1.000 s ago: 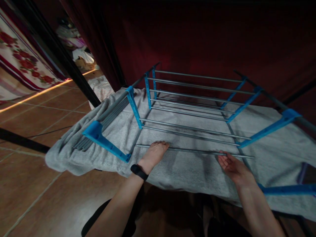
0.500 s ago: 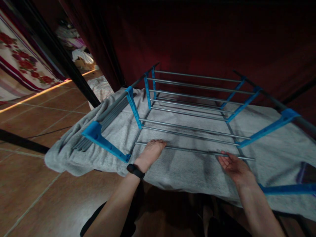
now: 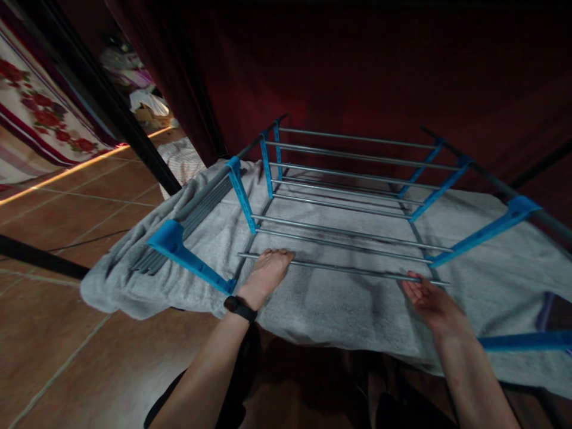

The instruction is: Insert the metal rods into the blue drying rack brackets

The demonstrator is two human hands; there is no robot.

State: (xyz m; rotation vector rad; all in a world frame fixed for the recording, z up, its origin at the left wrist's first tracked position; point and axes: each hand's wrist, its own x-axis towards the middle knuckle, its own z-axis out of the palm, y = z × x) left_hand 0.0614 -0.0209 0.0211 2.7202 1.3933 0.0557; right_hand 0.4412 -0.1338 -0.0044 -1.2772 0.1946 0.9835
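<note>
A loose grey metal rod [image 3: 348, 269] lies crosswise over the near end of a drying rack with blue plastic brackets [image 3: 187, 259] and grey rails [image 3: 353, 205]. My left hand [image 3: 267, 271], with a black band on its wrist, is closed over the rod near its left end. My right hand [image 3: 429, 301] is turned palm up with its fingertips curled on the rod near its right end. The rack rests on a grey towel [image 3: 339, 310] spread beneath it.
A dark red curtain [image 3: 357, 71] hangs behind the rack. Brown floor tiles [image 3: 53, 333] lie to the left, crossed by a slanted black pole [image 3: 116, 119]. A floral fabric [image 3: 40, 113] is at far left. Another blue bar [image 3: 522, 341] sticks out at lower right.
The rod has slid to the left and a little farther away, with both hands moving along on it. The rack and towel have stayed put.
</note>
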